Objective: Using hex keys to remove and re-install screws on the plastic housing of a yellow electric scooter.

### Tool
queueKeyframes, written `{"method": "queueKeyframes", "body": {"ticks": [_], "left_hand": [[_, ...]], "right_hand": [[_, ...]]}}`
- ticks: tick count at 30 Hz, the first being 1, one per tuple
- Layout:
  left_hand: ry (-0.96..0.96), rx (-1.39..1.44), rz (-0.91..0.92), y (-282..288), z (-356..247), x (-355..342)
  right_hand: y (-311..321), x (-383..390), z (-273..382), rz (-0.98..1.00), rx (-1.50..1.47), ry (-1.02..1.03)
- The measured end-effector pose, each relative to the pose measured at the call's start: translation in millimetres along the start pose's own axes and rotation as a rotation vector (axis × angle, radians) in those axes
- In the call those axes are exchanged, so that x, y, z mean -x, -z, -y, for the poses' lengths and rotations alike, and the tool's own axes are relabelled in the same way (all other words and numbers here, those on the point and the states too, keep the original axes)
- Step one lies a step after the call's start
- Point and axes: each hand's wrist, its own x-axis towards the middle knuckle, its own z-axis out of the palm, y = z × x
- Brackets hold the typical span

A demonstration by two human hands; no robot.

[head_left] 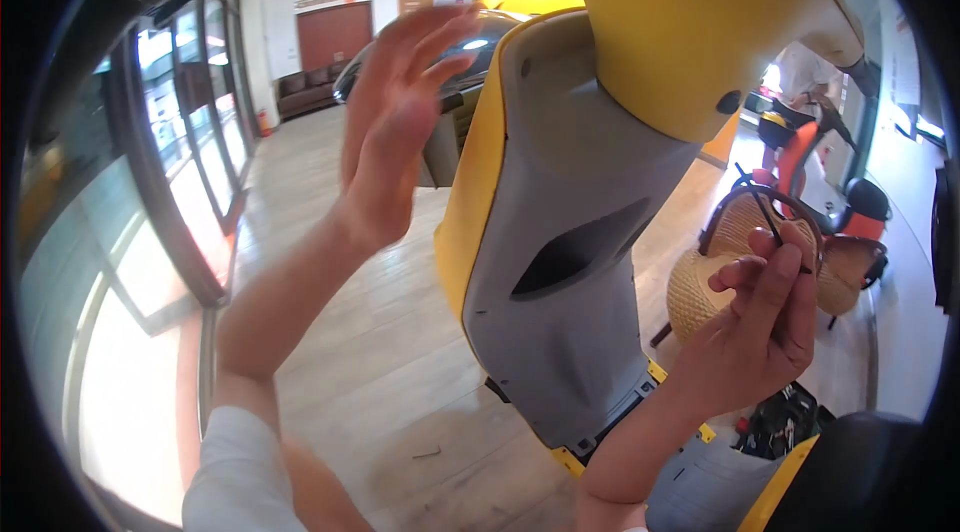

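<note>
Before me stands a yellow scooter with a grey inner front panel point(555, 202), which has a dark recessed pocket. My left hand point(390, 122) is raised beside the panel's left edge, slightly blurred, its fingers apart and nothing in them. Whether it touches the yellow edge I cannot tell. To the right of the panel, my right hand point(765, 317) pinches a thin black rod-like tool point(767, 212) between thumb and fingers. The rod points up and to the left, away from the panel; its lower end is partly hidden by the fingers.
Overhead is the scooter's yellow handlebar cover point(670, 32). A small bent metal piece point(427, 453) lies on the wooden floor. Woven chairs point(700, 292) and an orange scooter point(797, 162) stand at the right, near another person point(805, 77). Glass doors point(175, 152) line the left.
</note>
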Motion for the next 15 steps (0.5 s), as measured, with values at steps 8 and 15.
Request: {"method": "queueKeyframes", "body": {"ticks": [8,15], "left_hand": [[0.451,0.002,0.096,-51,-43,-29],[0.394,0.108,0.265,-35,-33,-29]], "right_hand": [[-22,1,0,0.315,-0.086,0.022],[-77,-9,-1,0.285,0.209,0.507]]}}
